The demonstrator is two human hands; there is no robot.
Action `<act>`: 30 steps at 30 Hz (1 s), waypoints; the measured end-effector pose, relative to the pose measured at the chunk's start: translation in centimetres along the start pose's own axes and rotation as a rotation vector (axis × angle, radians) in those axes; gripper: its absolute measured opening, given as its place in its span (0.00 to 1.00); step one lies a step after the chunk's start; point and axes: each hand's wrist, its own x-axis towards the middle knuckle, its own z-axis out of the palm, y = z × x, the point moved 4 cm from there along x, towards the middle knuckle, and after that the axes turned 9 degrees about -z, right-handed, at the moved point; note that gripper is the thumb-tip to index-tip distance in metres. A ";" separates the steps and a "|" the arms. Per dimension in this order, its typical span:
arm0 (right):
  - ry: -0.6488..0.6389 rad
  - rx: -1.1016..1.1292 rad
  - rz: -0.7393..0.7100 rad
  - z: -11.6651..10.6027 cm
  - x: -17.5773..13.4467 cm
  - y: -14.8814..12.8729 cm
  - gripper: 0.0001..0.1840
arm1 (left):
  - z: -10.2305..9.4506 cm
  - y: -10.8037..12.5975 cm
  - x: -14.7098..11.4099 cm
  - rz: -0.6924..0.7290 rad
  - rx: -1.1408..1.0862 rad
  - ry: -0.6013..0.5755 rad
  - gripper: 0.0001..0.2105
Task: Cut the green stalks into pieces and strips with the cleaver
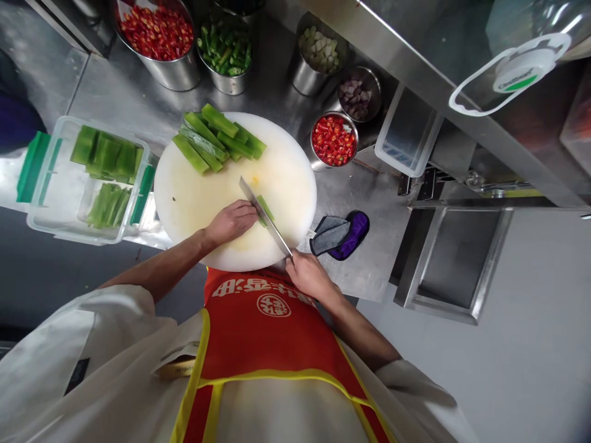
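The knife [276,231] — straight, metal-bladed — slants across the round white board [289,157]. A small green vegetable piece [266,207] lies right at its edge.

Counter [120,89] glare, stretched wide-angle edges

Shiny steel counter [381,231], metal shelf edge [415,64], plain grey floor [535,326] beside.

A kitchen, seemingly commercial (steel counter [373,264]); metal tubs [173,74] of chopped vegetables [157,31]; a chopping board [189,194]; a knife [268,221].
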 end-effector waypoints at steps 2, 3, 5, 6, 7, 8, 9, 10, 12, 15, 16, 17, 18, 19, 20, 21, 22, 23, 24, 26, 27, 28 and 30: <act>0.022 0.012 -0.020 -0.3 -0.3 0.1 0.13 | 0.1 -0.1 -0.2 -0.020 0.021 -0.015 0.07; 0.034 0.016 -0.027 -0.6 -0.6 0.1 0.13 | 0.2 -0.2 -0.3 -0.028 0.029 -0.021 0.07; 0.048 0.021 -0.037 -0.9 -1.3 0.1 0.12 | 0.2 -0.2 -0.5 -0.039 0.035 -0.025 0.07; 0.053 0.018 -0.038 -1.1 -1.6 0.1 0.12 | 0.2 -0.2 -0.5 -0.045 0.036 -0.026 0.08; 0.054 0.016 -0.039 -1.2 -1.9 0.0 0.11 | 0.1 -0.2 -0.5 -0.049 0.037 -0.024 0.08; 0.052 0.014 -0.040 -1.3 -2.1 0.0 0.11 | 0.1 -0.1 -0.5 -0.051 0.040 -0.022 0.08; 0.049 0.013 -0.039 -1.4 -2.2 0.1 0.11 | 0.1 -0.1 -0.5 -0.050 0.045 -0.019 0.08; 0.044 0.015 -0.037 -1.4 -2.2 0.1 0.11 | 0.0 0.0 -0.4 -0.046 0.051 -0.015 0.07; 0.033 0.020 -0.033 -1.5 -2.2 0.1 0.11 | 0.0 0.1 -0.3 -0.033 0.063 -0.004 0.07; 0.031 0.024 -0.032 -1.6 -2.0 0.1 0.11 | -0.1 0.2 -0.3 -0.020 0.072 0.005 0.07; 0.031 0.025 -0.033 -1.6 -2.0 0.1 0.11 | -0.1 0.2 -0.2 -0.019 0.072 0.005 0.07; 0.030 0.026 -0.032 -1.6 -1.9 0.0 0.11 | -0.1 0.2 -0.2 -0.020 0.071 0.004 0.07; 0.028 0.026 -0.029 -1.7 -1.9 0.0 0.11 | -0.1 0.2 -0.2 -0.020 0.069 0.003 0.07; 0.024 0.024 -0.026 -1.7 -1.9 0.0 0.11 | -0.1 0.3 -0.2 -0.021 0.069 0.001 0.07; 0.019 0.022 -0.021 -1.7 -2.0 -0.1 0.11 | -0.1 0.3 -0.2 -0.023 0.070 -0.001 0.07; 0.014 0.019 -0.016 -1.7 -2.0 -0.1 0.11 | -0.1 0.3 -0.3 -0.026 0.072 -0.003 0.07; 0.008 0.016 -0.012 -1.7 -2.1 -0.1 0.11 | -0.1 0.2 -0.3 -0.031 0.074 -0.008 0.07; 0.001 0.014 -0.008 -1.7 -2.3 -0.1 0.11 | -0.1 0.2 -0.3 -0.039 0.075 -0.012 0.07; -0.007 0.012 -0.004 -1.6 -2.4 -0.1 0.11 | -0.1 0.1 -0.3 -0.045 0.074 -0.016 0.07; -0.025 0.006 0.009 -1.6 -2.8 -0.1 0.11 | 0.0 0.1 -0.3 -0.050 0.066 -0.024 0.07; -0.033 0.001 0.014 -1.6 -3.0 -0.1 0.12 | -0.1 0.1 -0.3 -0.049 0.061 -0.026 0.07; -0.041 -0.004 0.020 -1.6 -3.1 0.0 0.12 | -0.1 0.1 -0.2 -0.046 0.057 -0.025 0.07; -0.051 -0.010 0.026 -1.5 -3.2 -0.1 0.12 | -0.2 0.2 -0.2 -0.045 0.053 -0.022 0.07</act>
